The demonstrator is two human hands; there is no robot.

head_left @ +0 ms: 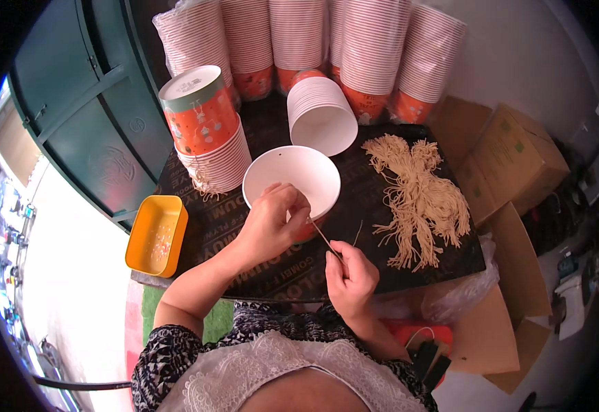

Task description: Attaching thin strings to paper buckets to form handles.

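Observation:
A white-lined paper bucket [279, 168] stands before me on the black-topped table, with a small dark hole in its far wall. My left hand [275, 216] bends over its near rim, fingers closed in a pinch; what lies between them is hidden. From the near rim, beside the left fingers, a thin tan cord [323, 238] slants down to my right hand [351, 275], whose thumb and fingers are closed on it. One loose cord end sticks up beyond the right hand. To the right lies a pile of tan cords [419, 196].
At left are a yellow tray [134, 240] with small bits and a bucket stack [213, 158] with cords hanging from it. Nested buckets [323, 123] lie tipped behind. Wrapped bucket stacks [299, 34] line the back. Cardboard boxes [522, 158] stand right, a green metal door [100, 117] left.

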